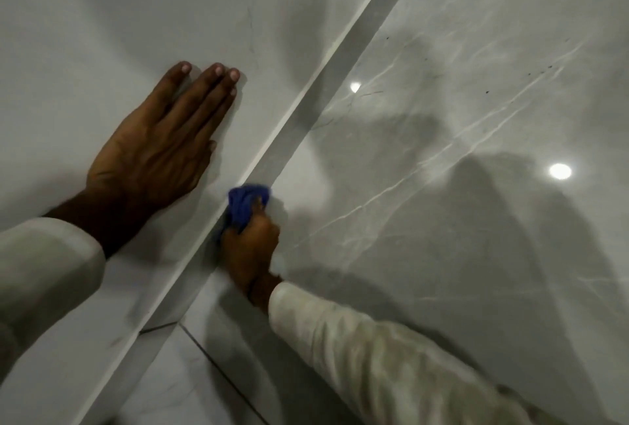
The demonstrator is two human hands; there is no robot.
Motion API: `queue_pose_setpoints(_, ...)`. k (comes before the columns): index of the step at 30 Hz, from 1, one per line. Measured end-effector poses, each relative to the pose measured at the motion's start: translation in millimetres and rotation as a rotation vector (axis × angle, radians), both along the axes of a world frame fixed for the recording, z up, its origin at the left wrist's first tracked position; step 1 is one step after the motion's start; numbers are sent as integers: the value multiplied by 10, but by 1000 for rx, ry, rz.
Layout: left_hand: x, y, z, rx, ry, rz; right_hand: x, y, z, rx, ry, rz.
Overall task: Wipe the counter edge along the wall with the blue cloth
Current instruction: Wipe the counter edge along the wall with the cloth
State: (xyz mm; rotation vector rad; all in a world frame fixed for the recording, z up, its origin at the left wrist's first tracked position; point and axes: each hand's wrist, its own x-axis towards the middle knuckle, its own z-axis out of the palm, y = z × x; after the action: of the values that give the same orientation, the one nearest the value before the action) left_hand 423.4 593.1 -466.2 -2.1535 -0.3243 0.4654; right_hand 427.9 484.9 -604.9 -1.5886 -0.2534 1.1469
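My right hand (250, 249) grips a bunched blue cloth (243, 205) and presses it against the grey edge strip (326, 97) that runs diagonally from lower left to upper right. My left hand (160, 142) lies flat, fingers spread slightly, on the pale marble counter surface (112, 22) to the left of the strip, holding nothing. Both arms wear cream sleeves. Most of the cloth is hidden inside my fist.
A glossy grey marble surface (476, 118) with white veins fills the right side and reflects two round lights (560, 171). Small dark specks (487, 92) dot it at upper right. Pale tiles with dark grout lines (218, 366) lie at the bottom centre.
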Motion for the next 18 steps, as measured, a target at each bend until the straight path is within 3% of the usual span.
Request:
queue_pose_setpoints(4, -8, -5, 13, 33, 31, -15, -452, -186, 28, -98, 30, 238)
queue_pose_setpoints(7, -12, -19, 15, 54, 52, -7, -191, -22, -13, -135, 200, 71)
queue_pose_setpoints(13, -5, -5, -5, 11, 3, 3, 674, 381, -43, -105, 85, -256)
queue_pose_setpoints(16, 6, -21, -5, 40, 5, -5, 232, 201, -56, -70, -11, -139)
queue_pose_setpoints(18, 17, -42, 4, 106, 35, -18, -251, -34, -22, -56, 76, 24)
